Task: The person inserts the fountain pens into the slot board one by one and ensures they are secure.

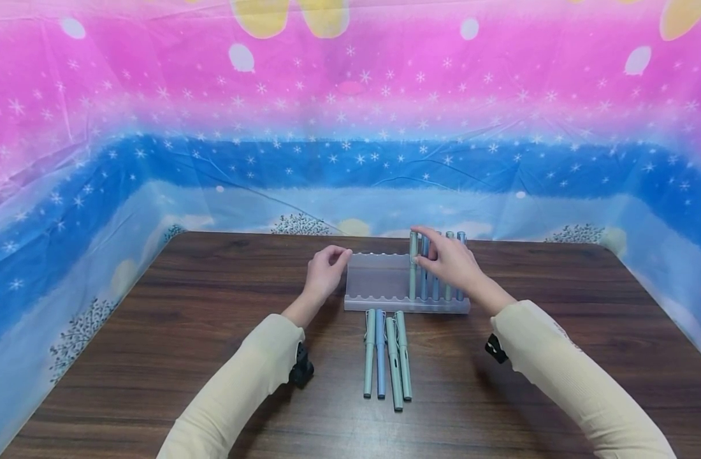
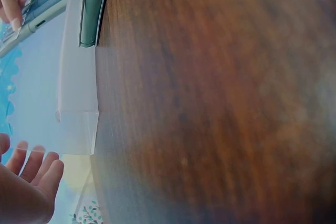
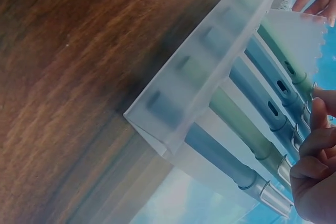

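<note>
right hand [image 1: 454,261]: a narrow grip is formed, with the upper part of a standing green pen [image 1: 413,280] held between thumb and index finger; the index fingertip is set at the pen's top end and the thumb lower on its side.
left hand [image 1: 324,273]: thumb and index finger are brought nearly together, and the upper left corner of the clear rack [image 1: 379,277] is pinched between them; how firmly it is pressed cannot be told.
green pen: it is stood upright in the rack, leftmost of five, its lower end placed in the front ledge, below the right hand's fingers and well apart from the left hand.
row beside it: two blue pens [image 3: 260,98], a second green pen [image 3: 241,124] and an end blue pen [image 3: 218,156] are lined up to its right, partly covered by the right hand in the head view.
rack slots: the left part, between the pinched corner and the held pen, is left unfilled.
loose pens: three green pens [image 1: 404,357] and one blue pen [image 1: 381,354] are laid side by side in front of the rack, clips toward it, between the two forearms.
table [image 1: 184,319]: rack and loose pens are supported on dark wood.
</note>
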Available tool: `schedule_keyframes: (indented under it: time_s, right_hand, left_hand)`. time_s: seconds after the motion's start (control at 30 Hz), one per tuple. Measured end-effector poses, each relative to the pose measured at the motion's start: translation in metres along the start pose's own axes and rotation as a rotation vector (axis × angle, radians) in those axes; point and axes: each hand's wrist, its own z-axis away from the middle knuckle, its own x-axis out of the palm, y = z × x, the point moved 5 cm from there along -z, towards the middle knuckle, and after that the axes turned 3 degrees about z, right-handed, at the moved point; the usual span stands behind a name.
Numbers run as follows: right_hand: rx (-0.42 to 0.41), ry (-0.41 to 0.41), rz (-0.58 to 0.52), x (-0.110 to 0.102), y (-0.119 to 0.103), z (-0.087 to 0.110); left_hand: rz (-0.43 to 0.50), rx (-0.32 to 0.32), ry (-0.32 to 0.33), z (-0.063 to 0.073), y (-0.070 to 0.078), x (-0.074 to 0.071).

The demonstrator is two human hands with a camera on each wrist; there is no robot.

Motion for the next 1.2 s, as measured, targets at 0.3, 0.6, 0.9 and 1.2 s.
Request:
schedule_keyframes:
  time_s: [0.3,0.6,0.9,1.2]
  right_hand:
    - [0.014,-0.013,0.011,0.0013,0.0007,-0.0028]
    - [0.018,-0.008,0.007,0.0004,0.0000,-0.0020]
    - [0.008,-0.008,-0.007,-0.0011,-0.0019,-0.0009]
    - [-0.024,0.027,-0.032,-0.0032,-0.0031,0.0059]
  left_hand:
    - [-0.005,0.007,0.000,0.0000,0.0007,-0.0002]
    - [0.001,0.012,-0.001,0.0004,0.0007,-0.0003]
    - [-0.006,0.015,-0.002,0.0007,0.0004,-0.0002]
    - [-0.007,0.011,-0.002,0.0002,0.0002,-0.0003]
